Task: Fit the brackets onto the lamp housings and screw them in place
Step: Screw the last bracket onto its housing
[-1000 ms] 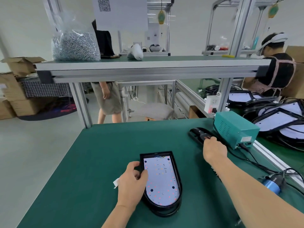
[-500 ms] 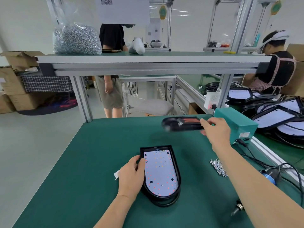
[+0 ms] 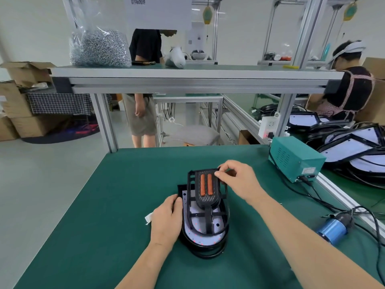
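A green table [image 3: 104,205] fills my view and carries both hands. A grey shelf [image 3: 187,80] crosses the frame well beyond them. On the shelf, far ahead of the left hand [image 3: 166,222], I see a clear bag [image 3: 100,46] of screws. Well out past the right hand [image 3: 239,180], a stack [image 3: 354,151] of lamp panels lies on the next bench, where a worker [image 3: 350,90] in an apron sits. A teal box [image 3: 295,157] stands on the table ahead of the right hand and to its outer side, with cables trailing from it.

Between the hands lies the black housing [image 3: 205,239], its white board facing up and its rounded end toward me. The left hand grips its left edge, fingers curled over the rim. Over the housing sits the black bracket [image 3: 207,188] with two orange strips. The right hand pinches its far right corner between thumb and fingertips. I judge the bracket tilted, with its far end raised, but I cannot tell whether its near end is seated. A blue driver [image 3: 333,230] lies beside the right forearm, on its outer side. A white tag [image 3: 149,218] peeks out just left of the left hand.
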Demonstrator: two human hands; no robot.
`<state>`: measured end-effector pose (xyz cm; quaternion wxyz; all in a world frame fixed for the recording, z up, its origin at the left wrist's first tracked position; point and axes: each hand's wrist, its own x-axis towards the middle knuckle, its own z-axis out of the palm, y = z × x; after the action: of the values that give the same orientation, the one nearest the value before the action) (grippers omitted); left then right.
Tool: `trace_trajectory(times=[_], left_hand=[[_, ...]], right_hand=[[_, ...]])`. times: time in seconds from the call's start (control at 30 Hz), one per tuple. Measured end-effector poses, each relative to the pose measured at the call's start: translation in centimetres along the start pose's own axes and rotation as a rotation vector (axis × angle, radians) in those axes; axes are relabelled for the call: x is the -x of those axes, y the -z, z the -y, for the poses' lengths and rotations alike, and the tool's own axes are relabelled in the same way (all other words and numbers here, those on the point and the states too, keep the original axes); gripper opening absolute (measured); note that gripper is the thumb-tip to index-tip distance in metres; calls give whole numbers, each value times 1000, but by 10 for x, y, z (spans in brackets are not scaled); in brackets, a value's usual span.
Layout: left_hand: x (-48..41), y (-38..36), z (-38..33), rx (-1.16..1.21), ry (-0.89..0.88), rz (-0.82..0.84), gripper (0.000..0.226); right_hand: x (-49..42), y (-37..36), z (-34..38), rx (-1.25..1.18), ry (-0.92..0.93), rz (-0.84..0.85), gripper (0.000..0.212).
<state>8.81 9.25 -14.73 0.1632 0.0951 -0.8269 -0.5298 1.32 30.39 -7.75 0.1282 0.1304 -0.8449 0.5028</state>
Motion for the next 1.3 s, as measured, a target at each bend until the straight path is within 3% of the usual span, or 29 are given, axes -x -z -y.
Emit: trace_trajectory(times=[0.17, 0.4, 0.53, 0.73, 0.87, 1.13, 1.3], left_hand=[[-1, 0, 1, 0, 20, 14, 18], [-2, -2, 3, 23, 11, 17, 19], [0, 0, 3, 42, -1, 37, 23], [0, 2, 2, 85, -1, 96, 33], [-1, 2, 3, 83, -5, 119, 28], [-3, 3, 7, 76, 39, 118, 32], [-3, 3, 9, 65, 25, 99, 25]], right_hand=[[7, -24, -6, 1, -77, 102, 20], [20, -43, -17, 277, -21, -36, 11], [22, -47, -16, 490, -124, 43, 25], [33, -43, -7, 241, -298, 116, 48], [49, -50, -2, 186, -305, 107, 54], [66, -63, 2, 371, -238, 54, 55], [83, -24, 14, 289, -155, -177, 55]])
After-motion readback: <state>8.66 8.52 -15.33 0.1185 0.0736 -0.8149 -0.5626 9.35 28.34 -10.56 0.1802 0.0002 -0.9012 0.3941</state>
